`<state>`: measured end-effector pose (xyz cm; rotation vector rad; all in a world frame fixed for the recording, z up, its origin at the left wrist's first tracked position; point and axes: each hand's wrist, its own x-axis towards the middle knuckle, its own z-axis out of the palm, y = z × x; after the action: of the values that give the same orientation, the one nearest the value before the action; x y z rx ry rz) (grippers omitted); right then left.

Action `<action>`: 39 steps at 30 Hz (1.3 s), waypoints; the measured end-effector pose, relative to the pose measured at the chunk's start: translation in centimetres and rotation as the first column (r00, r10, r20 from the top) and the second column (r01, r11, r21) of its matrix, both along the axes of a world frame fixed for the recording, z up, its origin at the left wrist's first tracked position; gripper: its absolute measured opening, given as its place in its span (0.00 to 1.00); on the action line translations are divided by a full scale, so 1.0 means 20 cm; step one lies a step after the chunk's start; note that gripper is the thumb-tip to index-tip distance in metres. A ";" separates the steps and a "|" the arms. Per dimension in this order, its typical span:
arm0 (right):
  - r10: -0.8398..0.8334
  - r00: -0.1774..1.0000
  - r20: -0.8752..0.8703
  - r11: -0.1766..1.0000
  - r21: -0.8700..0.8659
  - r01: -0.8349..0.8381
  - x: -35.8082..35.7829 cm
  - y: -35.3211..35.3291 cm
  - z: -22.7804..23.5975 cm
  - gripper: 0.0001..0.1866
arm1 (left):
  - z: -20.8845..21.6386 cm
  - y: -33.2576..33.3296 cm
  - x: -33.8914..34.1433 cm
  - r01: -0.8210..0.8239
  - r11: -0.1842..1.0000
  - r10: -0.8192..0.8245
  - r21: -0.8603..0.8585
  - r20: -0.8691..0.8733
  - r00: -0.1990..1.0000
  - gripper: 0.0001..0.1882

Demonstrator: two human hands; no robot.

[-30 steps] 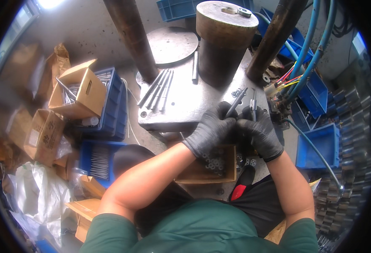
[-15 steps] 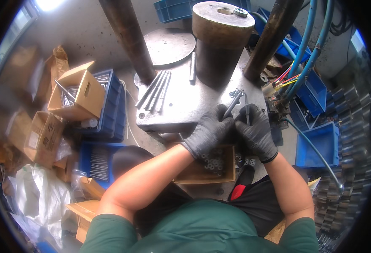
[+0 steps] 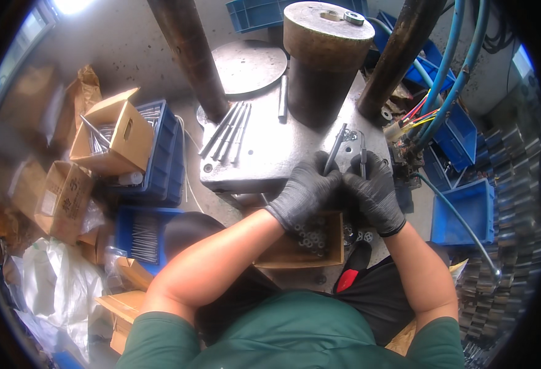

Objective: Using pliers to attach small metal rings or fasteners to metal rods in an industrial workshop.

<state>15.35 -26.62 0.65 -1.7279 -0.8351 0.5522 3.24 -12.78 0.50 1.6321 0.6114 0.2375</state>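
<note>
Above the near right part of a metal plate [image 3: 264, 161], both my black-gloved hands are side by side, nearly touching. My left hand [image 3: 310, 187] is closed round a slim grey metal rod [image 3: 336, 147], which points up and away. In my right hand [image 3: 374, 190] is a slim dark tool [image 3: 363, 157] with a thin bent tip; the fingers hide its lower part. Small shiny rings [image 3: 349, 136] lie on the plate close behind the tips. Several stepped metal rods [image 3: 232, 132] are laid side by side at the plate's left.
A thick cylinder [image 3: 320, 67] bearing a round bearing [image 3: 353, 18] rises behind my hands, between two columns [image 3: 190, 55]. A single rod [image 3: 283, 98] lies beside it. Below is a carton [image 3: 295, 258] of metal rings. Blue bins [image 3: 461, 212] and hoses [image 3: 449, 101] stand right, cartons [image 3: 113, 138] left.
The rod in my left hand has swung a little more upright. The tool in my right hand has drawn apart from the rod, its tip slightly to the right.
</note>
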 end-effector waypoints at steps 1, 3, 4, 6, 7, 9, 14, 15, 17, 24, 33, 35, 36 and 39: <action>-0.013 0.999 -0.045 1.000 0.011 0.013 -0.01 0.00 0.01 0.11 | 0.01 0.00 0.00 0.001 1.000 -0.001 -0.001 0.001 1.000 0.13; -0.027 0.996 -0.089 0.999 0.020 0.029 0.00 -0.01 0.01 0.11 | 0.04 -0.01 -0.01 0.068 0.998 -0.068 0.004 0.048 0.997 0.13; -0.007 1.000 0.024 1.000 0.006 0.007 0.01 -0.01 0.01 0.11 | 0.03 0.00 -0.01 0.067 0.998 -0.067 0.004 0.047 0.997 0.13; 0.014 0.991 0.135 1.000 -0.011 -0.013 0.01 -0.01 0.01 0.12 | 0.01 0.01 -0.01 0.059 0.997 -0.059 -0.049 0.011 0.998 0.13; 0.029 0.976 0.214 0.999 -0.027 -0.024 0.00 -0.01 0.04 0.12 | -0.02 0.01 0.00 0.058 0.997 -0.057 -0.048 0.010 0.998 0.13; 0.047 0.956 0.290 0.998 -0.043 -0.037 -0.01 0.00 0.05 0.12 | -0.08 0.03 0.01 0.048 0.973 -0.030 -0.225 0.080 0.996 0.13; 0.001 0.966 -0.259 0.995 0.096 0.025 0.00 -0.01 0.05 0.09 | 0.00 -0.02 -0.01 -0.004 0.997 -0.004 0.075 0.105 0.994 0.11; -0.002 0.966 -0.258 0.995 0.096 0.028 0.00 -0.02 0.07 0.09 | 0.01 -0.03 -0.01 -0.011 0.978 -0.020 0.209 0.146 0.989 0.10; 0.009 0.846 -0.533 0.996 0.080 0.039 -0.02 -0.01 0.11 0.08 | 0.01 -0.02 -0.03 -0.020 0.964 -0.026 0.264 0.166 0.986 0.10; 0.084 0.707 -0.702 0.992 0.124 0.005 0.04 -0.04 0.11 0.08 | 0.02 -0.04 -0.02 -0.039 0.998 0.025 0.052 0.251 0.968 0.08; -0.128 0.952 -0.277 0.986 0.068 0.153 0.16 -0.02 0.04 0.12 | 0.01 0.01 0.02 0.020 0.956 0.057 -0.292 0.253 0.966 0.09; -0.141 0.989 0.045 0.990 0.006 0.141 0.28 0.03 -0.06 0.13 | 0.02 0.03 0.01 -0.039 0.946 0.108 -0.321 0.200 0.974 0.10; -0.129 0.919 0.373 0.985 -0.058 0.162 0.33 0.05 -0.11 0.15 | 0.02 0.03 0.02 -0.085 0.932 0.148 -0.353 0.155 0.977 0.11; -0.131 0.907 0.401 0.984 -0.060 0.168 0.42 0.06 -0.17 0.18 | -0.04 0.06 0.02 -0.078 0.931 0.134 -0.356 0.134 0.982 0.11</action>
<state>23.80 -25.40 -2.70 -2.0065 -0.9573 0.1363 3.72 -11.66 -0.21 1.2256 0.5856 0.3141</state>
